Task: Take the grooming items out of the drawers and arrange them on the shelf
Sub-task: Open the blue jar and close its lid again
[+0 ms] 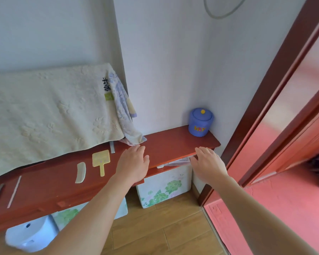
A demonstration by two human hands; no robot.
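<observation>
Two bare hands at centre frame: left hand and right hand, both spread flat, empty, over the front edge of the red shelf. On the shelf, left of centre: one pale comb, one yellow paddle-shaped mirror or brush. One blue lidded jar far right corner. One cream towel draped upper left.

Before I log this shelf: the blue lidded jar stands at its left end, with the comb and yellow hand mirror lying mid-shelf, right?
Not quite. In the head view the blue lidded jar stands at the shelf's right end; the comb and yellow hand mirror do lie mid-shelf.
</observation>
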